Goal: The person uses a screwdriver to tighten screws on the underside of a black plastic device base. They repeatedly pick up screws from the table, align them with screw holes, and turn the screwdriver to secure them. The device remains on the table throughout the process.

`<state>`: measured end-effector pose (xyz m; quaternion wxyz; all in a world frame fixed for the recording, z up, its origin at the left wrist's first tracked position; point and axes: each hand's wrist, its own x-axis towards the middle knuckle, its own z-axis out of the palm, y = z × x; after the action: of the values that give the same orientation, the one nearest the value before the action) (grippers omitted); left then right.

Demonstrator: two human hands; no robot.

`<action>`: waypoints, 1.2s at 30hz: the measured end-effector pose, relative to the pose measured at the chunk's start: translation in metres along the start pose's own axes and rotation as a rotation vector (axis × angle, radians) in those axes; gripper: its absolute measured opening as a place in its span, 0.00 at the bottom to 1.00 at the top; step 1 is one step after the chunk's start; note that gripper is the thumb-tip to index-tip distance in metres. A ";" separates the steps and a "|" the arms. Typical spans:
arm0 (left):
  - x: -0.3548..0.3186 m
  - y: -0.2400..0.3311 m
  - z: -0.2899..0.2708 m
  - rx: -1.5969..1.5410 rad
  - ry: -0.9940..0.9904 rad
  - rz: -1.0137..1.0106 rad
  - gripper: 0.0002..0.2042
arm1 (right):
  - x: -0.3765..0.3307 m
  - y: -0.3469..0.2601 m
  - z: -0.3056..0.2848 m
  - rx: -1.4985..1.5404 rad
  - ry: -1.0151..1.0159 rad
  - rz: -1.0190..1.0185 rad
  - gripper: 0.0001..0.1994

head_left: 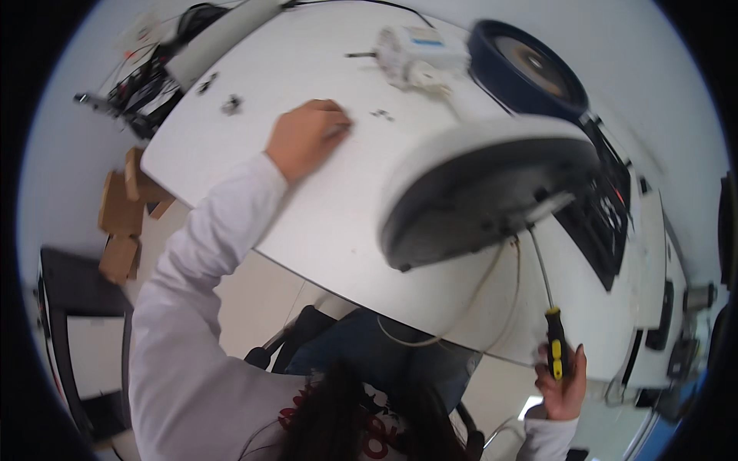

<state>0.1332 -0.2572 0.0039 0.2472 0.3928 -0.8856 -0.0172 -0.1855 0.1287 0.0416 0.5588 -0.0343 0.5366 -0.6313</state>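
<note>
1. Fingers of the right hand (567, 390), at 4 o'clock, are closed round the handle of a screwdriver (553, 326); I see the shaft pointing up toward 12.
2. Curled fingers of the left hand (306, 138) rest on the tabletop (323, 238) at 11 o'clock; I cannot tell whether they pinch anything.
3. Writing: I make out red lettering on the white sweatshirt (184, 392) and a blue label on the motor (419, 58), just past 12; motion blur hides the label's print.
4. Materials: the tabletop is smooth and white with a dark edge. The motor has a pale housing and a thin dark shaft pointing to 9. Small metal pieces (382, 115) lie at 12. Between 1 and 2 stands a navy round housing (530, 69) with a brownish, shiny middle.
5. Between 2 and 3 I find the round base (480, 196): pale rim, dark hollow underside, steeply tilted, blurred. The screwdriver's tip meets its lower edge, though I cannot tell whether it sits in a screw. A thin pale cord (480, 296) loops down from there toward 6.
</note>
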 end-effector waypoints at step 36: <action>0.021 0.051 0.001 -0.464 -0.103 0.107 0.20 | 0.004 0.002 0.001 -0.902 0.075 -0.635 0.14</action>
<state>0.0861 -0.2371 0.0232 0.2860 0.2765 -0.8890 -0.2268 -0.1851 0.1251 0.0383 0.2518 -0.4078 0.7366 -0.4772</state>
